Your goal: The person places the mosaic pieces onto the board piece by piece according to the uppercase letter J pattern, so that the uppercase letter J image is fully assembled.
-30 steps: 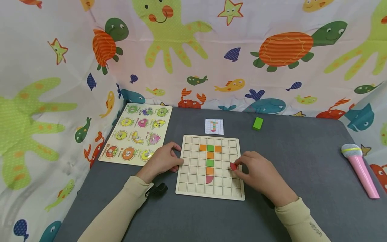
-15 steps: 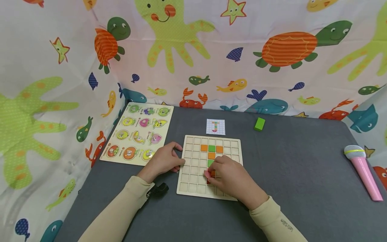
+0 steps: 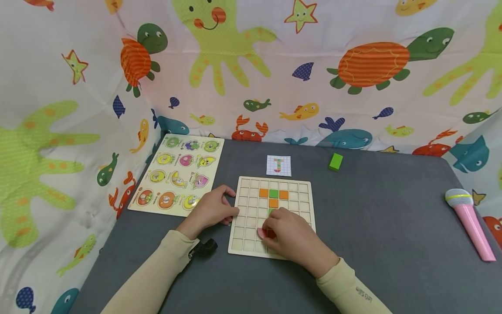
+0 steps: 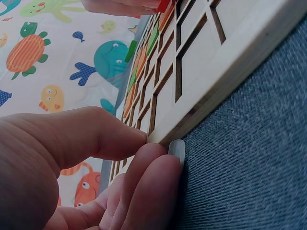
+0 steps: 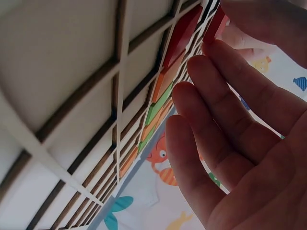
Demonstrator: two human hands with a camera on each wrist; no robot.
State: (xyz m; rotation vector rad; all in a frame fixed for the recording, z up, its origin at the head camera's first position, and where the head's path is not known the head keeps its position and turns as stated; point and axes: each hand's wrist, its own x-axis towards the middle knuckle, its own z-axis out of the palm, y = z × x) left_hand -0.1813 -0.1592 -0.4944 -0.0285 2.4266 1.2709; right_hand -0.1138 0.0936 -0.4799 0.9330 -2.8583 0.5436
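A wooden grid board point(image 3: 244, 247) lies on the table with orange and green square tiles point(image 3: 273, 193) set in a T-like shape. My left hand point(image 3: 211, 210) pinches the board's left edge; in the left wrist view, the thumb and fingers point(image 4: 156, 179) meet at its rim. My right hand point(image 3: 292, 235) is over the lower middle of the board, pinching a red, rounded tile point(image 3: 261, 233) between thumb and index finger. In the right wrist view this held tile point(image 5: 215, 25) is partly hidden, and another red tile point(image 5: 183, 36) sits in a cell beyond an orange one.
Behind the board lies a small pattern card point(image 3: 279, 165), with a green block point(image 3: 335, 162) to its right. A fruit puzzle board point(image 3: 176, 174) is at the left. A pink toy microphone point(image 3: 472, 226) lies at the right edge. Patterned cloth point(image 3: 251, 65) hangs behind.
My right hand has moved left from the board's right edge to its lower middle, carrying the red tile, then slightly lower and further left. The left hand has stayed at the edge.
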